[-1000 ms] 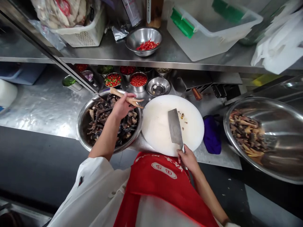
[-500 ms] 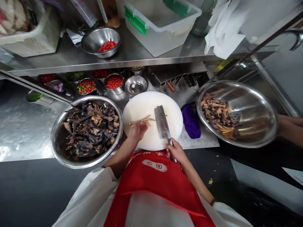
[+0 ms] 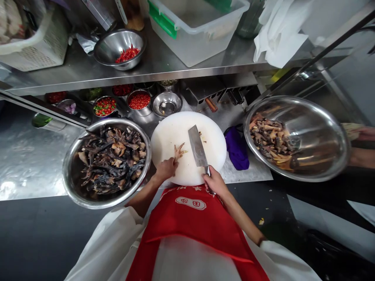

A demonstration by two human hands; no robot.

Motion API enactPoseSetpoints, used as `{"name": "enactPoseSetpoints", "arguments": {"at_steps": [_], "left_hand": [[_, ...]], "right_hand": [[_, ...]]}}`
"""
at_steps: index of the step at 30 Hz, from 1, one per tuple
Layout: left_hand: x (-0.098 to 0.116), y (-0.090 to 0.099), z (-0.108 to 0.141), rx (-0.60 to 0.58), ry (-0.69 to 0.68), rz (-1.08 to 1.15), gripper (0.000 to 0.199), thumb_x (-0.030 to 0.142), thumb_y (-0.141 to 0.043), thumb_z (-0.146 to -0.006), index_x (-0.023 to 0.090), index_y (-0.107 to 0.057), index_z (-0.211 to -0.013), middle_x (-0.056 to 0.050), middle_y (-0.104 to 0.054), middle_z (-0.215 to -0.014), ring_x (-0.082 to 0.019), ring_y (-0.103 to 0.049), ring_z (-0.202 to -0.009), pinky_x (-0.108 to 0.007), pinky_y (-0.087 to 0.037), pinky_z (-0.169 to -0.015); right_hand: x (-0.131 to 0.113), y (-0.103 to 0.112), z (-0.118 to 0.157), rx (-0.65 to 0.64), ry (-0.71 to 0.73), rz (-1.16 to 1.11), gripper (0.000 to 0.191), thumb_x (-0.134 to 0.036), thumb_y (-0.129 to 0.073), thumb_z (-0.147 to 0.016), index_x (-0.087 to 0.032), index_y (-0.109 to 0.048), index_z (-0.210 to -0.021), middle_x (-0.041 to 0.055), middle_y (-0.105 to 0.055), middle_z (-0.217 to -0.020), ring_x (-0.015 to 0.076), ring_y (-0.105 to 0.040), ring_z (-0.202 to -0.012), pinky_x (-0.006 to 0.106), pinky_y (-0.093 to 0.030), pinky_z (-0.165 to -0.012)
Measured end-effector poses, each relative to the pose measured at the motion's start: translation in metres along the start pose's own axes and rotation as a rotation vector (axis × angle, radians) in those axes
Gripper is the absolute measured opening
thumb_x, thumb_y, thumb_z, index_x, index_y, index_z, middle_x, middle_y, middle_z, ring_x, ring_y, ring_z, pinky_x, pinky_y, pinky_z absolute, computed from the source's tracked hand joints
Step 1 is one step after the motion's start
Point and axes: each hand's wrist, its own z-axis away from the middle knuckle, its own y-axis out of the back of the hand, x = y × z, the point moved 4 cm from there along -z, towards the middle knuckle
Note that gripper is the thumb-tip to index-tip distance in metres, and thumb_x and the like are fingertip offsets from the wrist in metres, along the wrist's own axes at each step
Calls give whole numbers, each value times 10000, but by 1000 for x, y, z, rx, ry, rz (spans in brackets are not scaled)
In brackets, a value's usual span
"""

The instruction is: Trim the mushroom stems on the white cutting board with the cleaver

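My left hand (image 3: 166, 169) is closed around the leg end of a pale chicken foot (image 3: 179, 151), whose toes point up and away over the round white cutting board (image 3: 164, 132). In my right hand (image 3: 215, 181) is the handle of a cleaver (image 3: 198, 147); its broad blade lies over the middle of the board, to the right of the foot. Small scraps (image 3: 202, 137) dot the board beyond the blade. To the left stands a large steel bowl (image 3: 68, 171) heaped with dark chicken feet (image 3: 113, 160).
At right, another person's hand (image 3: 361, 156) is by a big steel bowl (image 3: 316, 117) holding cut pieces (image 3: 271, 136). A purple cloth (image 3: 236, 150) lies beside the board. Chilli containers (image 3: 140, 100), a small steel bowl (image 3: 166, 104) and a knife rack (image 3: 205, 89) sit under the steel shelf (image 3: 164, 74).
The chicken foot has turned from lying sideways to toes pointing away, and my left hand has closed around its leg end. My right hand still holds the cleaver.
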Motion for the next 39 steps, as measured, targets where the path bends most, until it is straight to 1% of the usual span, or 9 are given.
{"name": "enactPoseSetpoints", "arguments": {"at_steps": [3, 5, 10, 16, 19, 24, 28, 34, 39], "left_hand": [[3, -20, 10, -28, 27, 86, 408, 463, -337, -944, 169, -620, -946, -153, -706, -931, -270, -669, -899, -341, -447, -753], [3, -26, 13, -23, 37, 114, 456, 472, -296, -955, 167, -632, -912, -149, -709, -943, -259, -668, -908, -331, -443, -762], [5, -30, 9, -83, -36, 179, 522, 457, -239, -976, 144, -653, -924, -108, -718, -810, -204, -675, -825, -289, -442, -789], [6, -35, 6, -121, -71, 277, 564, 470, -234, -975, 136, -677, -871, -77, -693, -662, -177, -671, -693, -271, -459, -750], [7, -36, 6, -109, -72, 319, 553, 472, -271, -963, 139, -686, -810, -76, -689, -637, -174, -672, -675, -263, -465, -740], [9, -37, 7, -150, -31, 427, 557, 439, -281, -951, 137, -680, -706, -77, -686, -610, -166, -658, -600, -261, -476, -690], [10, -37, 6, -145, -13, 449, 547, 437, -303, -943, 125, -692, -718, -92, -692, -620, -174, -668, -627, -263, -483, -698], [11, -36, 6, -134, -35, 447, 520, 388, -304, -943, 137, -698, -716, -95, -701, -646, -178, -679, -682, -258, -479, -727], [11, -35, 5, -130, -44, 404, 456, 319, -324, -926, 138, -702, -746, -100, -712, -699, -178, -678, -698, -262, -477, -737]], "right_hand": [[-11, -3, -1, 85, 83, 130, 279, -318, -461, -819, -201, -541, -1059, -51, -565, -546, 154, -548, -481, 246, -424, -502], [-19, -8, -2, 128, 150, 204, 298, -328, -456, -837, -188, -564, -1076, -12, -620, -633, 170, -578, -556, 258, -438, -556], [-42, -21, -9, 179, 275, 302, 390, -383, -437, -890, -182, -560, -1201, 34, -688, -782, 195, -640, -682, 267, -466, -652], [-70, -29, -10, 265, 461, 383, 452, -394, -412, -912, -148, -518, -1276, 104, -701, -1020, 229, -664, -933, 300, -485, -809], [-71, -37, -17, 245, 424, 478, 438, -355, -377, -926, -139, -495, -1289, 108, -704, -994, 227, -668, -901, 303, -483, -788], [-65, -48, -39, 41, 238, 727, 337, -252, -398, -910, -169, -538, -1205, 77, -715, -866, 221, -666, -788, 286, -448, -730], [-71, -42, -37, 53, 243, 707, 355, -266, -402, -913, -181, -524, -1235, 73, -719, -910, 220, -666, -820, 274, -444, -725], [-85, -34, -14, 188, 386, 578, 421, -349, -378, -936, -167, -479, -1302, 81, -708, -982, 218, -659, -886, 276, -461, -768], [-79, -53, -26, 23, 243, 772, 416, -245, -392, -893, -173, -489, -1291, 76, -719, -898, 227, -664, -823, 288, -454, -736]]}}
